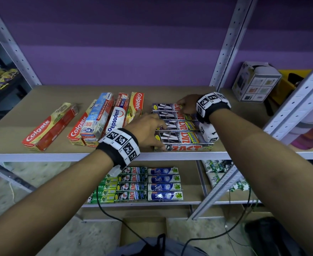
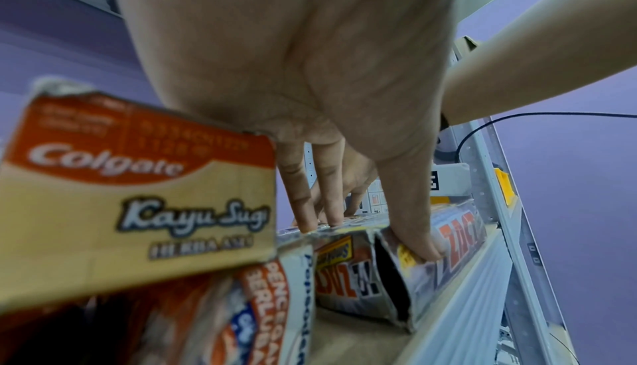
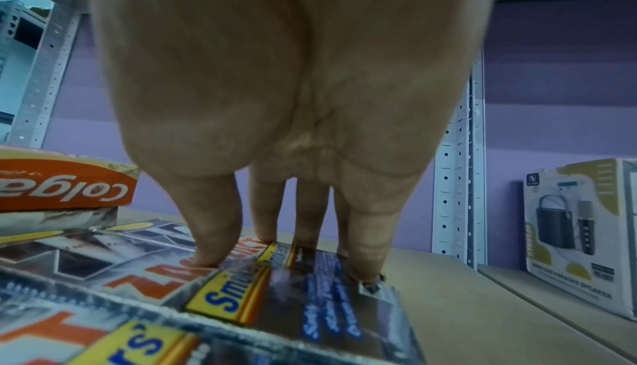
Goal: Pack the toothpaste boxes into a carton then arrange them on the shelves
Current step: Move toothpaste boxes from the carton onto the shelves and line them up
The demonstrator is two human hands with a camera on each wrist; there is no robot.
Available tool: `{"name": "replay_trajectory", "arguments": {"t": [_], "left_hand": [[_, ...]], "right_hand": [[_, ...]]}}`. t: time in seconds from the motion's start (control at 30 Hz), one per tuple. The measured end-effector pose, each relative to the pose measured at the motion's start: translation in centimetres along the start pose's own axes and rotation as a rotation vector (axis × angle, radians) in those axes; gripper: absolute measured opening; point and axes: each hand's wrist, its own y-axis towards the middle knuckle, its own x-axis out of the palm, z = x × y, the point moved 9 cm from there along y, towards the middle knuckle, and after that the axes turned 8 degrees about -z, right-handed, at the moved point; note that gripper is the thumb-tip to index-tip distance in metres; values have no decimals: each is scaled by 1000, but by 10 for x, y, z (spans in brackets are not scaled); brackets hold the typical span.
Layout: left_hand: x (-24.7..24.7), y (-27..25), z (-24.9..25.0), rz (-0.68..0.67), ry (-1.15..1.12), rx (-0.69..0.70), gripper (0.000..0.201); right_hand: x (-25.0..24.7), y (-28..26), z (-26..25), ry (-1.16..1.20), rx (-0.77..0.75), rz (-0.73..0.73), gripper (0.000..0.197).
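Several silver-black Zact toothpaste boxes [image 1: 181,126] lie side by side on the upper shelf board [image 1: 115,89], near its front edge. My left hand [image 1: 161,135] touches their left ends: in the left wrist view its fingers [image 2: 306,215] rest on the tops and the thumb presses the front box [image 2: 458,237]. My right hand [image 1: 184,106] rests with straight fingertips [image 3: 365,267] on the far boxes' right ends [image 3: 310,289]. Neither hand holds anything. Colgate and Pepsodent boxes [image 1: 113,115] lie just left of the Zact row.
A lone Colgate box [image 1: 48,126] lies further left. The lower shelf holds rows of Safi boxes [image 1: 164,187] and green ones. A brown carton [image 1: 142,228] stands on the floor below. A white speaker box [image 1: 255,82] and a shelf upright [image 1: 229,43] are at the right.
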Motion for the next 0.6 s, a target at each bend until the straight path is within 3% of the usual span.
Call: {"name": "replay_trajectory", "arguments": {"t": [0.23, 0.47, 0.6], "left_hand": [[0, 0, 1, 1, 22, -9, 70], [-3, 1, 1, 4, 29, -2, 69], [-5, 0, 1, 2, 41, 5, 69]], "right_hand": [[5, -9, -3, -41, 10, -7, 57], [10, -17, -13, -118, -53, -48, 42], [10, -24, -18, -162, -41, -70, 46]]}}
